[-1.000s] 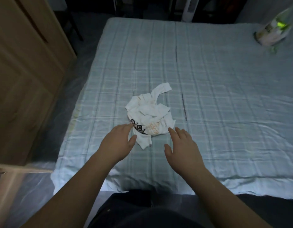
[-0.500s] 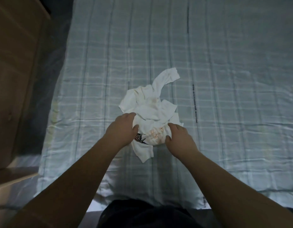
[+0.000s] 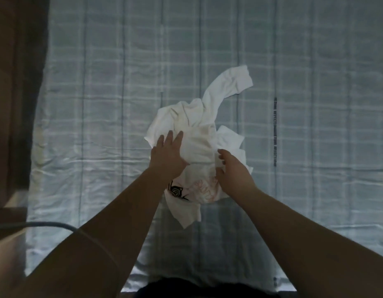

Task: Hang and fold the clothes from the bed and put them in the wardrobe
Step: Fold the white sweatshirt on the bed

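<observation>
A crumpled white T-shirt [image 3: 199, 125] with a black and an orange print lies in the middle of the bed [image 3: 100, 104], one sleeve flung up to the right. My left hand [image 3: 168, 157] rests on the shirt's left side with its fingers straight. My right hand [image 3: 233, 171] is at the shirt's right side, fingers curled into a fold of the white cloth. The lower part of the shirt is partly hidden by both wrists.
The bed carries a pale blue checked sheet with room on all sides of the shirt. A brown wooden wardrobe [image 3: 14, 93] stands along the left edge. A thin cable [image 3: 46, 224] runs across the lower left corner.
The view has come closer to the bed. My left hand has slid up onto the shirt and flattened out. My right hand has shifted up along the shirt's right side, into the cloth.
</observation>
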